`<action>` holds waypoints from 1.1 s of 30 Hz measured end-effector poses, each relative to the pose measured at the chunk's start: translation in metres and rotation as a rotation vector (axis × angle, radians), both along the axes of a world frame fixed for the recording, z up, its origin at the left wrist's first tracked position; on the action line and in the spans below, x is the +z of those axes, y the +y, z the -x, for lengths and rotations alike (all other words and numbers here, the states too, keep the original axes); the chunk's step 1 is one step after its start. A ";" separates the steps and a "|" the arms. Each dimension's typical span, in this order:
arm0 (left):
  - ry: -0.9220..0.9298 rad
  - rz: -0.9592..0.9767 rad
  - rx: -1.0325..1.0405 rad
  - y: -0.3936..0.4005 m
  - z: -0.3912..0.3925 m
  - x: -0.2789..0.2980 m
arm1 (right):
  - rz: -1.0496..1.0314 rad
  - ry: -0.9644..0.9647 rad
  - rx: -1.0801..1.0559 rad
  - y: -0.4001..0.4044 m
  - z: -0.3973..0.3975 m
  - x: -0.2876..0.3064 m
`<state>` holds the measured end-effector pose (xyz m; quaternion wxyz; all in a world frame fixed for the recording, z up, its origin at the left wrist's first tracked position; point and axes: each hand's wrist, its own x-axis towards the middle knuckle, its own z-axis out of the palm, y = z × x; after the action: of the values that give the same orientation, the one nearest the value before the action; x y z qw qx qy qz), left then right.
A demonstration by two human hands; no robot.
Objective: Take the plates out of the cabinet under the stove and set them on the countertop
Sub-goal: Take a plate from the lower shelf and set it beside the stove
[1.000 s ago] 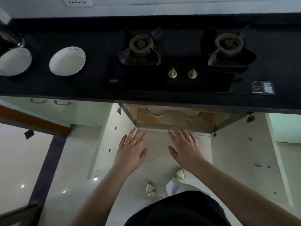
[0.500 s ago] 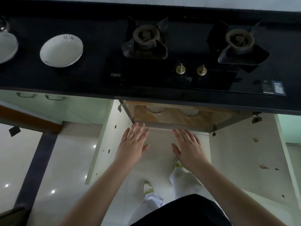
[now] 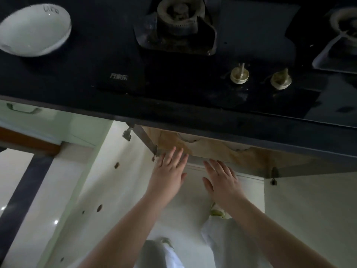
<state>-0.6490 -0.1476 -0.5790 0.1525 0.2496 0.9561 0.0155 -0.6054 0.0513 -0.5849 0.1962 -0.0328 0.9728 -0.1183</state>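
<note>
Two pale plate rims (image 3: 188,137) are seen just under the countertop (image 3: 173,117) edge, inside the open cabinet (image 3: 212,149) at frame centre. Another plate (image 3: 34,29) is set on the countertop at upper left. The left hand (image 3: 170,171) and right hand (image 3: 222,180) are held flat and empty, fingers spread, before the cabinet opening.

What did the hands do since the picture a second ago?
Both hands, left and right, reached forward toward the open cabinet under the stove; the left fingertips are now at its edge. The camera leaned in closer too. Both hands are still open and empty. The white plate still sits on the countertop.
</note>
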 end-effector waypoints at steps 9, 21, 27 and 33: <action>0.044 -0.003 0.026 0.011 0.027 -0.127 | -0.025 0.000 0.014 0.012 0.049 -0.125; 0.038 0.045 0.083 0.017 0.087 -0.300 | -0.044 0.054 0.164 0.045 0.124 -0.275; 0.084 0.065 0.066 0.015 0.121 -0.366 | -0.059 0.037 0.253 0.049 0.154 -0.349; 0.119 0.034 0.011 0.018 0.147 -0.416 | -0.086 0.096 0.283 0.058 0.177 -0.400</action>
<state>-0.7962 -0.1300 -0.9949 0.0995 0.2423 0.9650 -0.0146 -0.7825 0.1091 -0.9850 0.1655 -0.1669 0.9709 -0.0462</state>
